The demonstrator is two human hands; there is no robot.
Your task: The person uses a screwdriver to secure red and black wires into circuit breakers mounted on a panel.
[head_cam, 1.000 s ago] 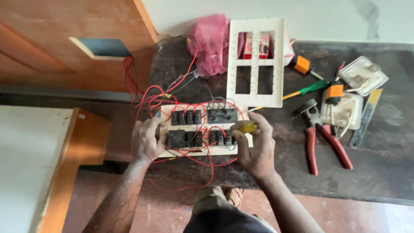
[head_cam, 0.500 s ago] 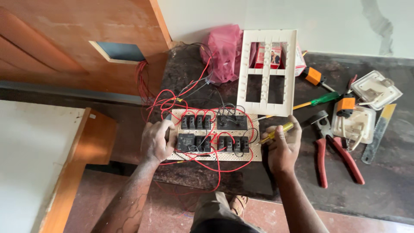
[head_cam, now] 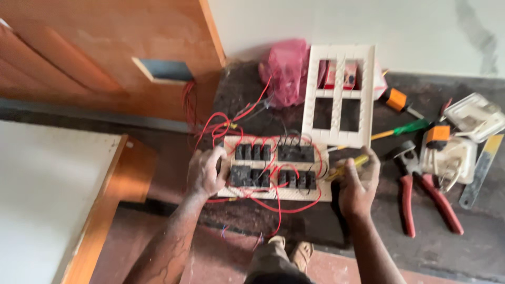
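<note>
Cream rectangular switch plate (head_cam: 276,168) with black switch modules and looped red wires (head_cam: 273,202), lying back-up at the front edge of the dark stone surface (head_cam: 368,236), long axis parallel to that edge. Left hand (head_cam: 206,172) closed on the plate's left end. Right hand (head_cam: 359,181) closed around a yellow-handled screwdriver (head_cam: 347,165) just beside the plate's right end, shaft slanting down-left toward the switch modules; tip blurred, contact not discernible. Possible faults: tip slipping off a terminal, or snagging a loose wire; plate tipping off the front edge. Farther right: red-handled pliers (head_cam: 421,197). Behind: white plastic cover frame (head_cam: 339,94), upright.
</note>
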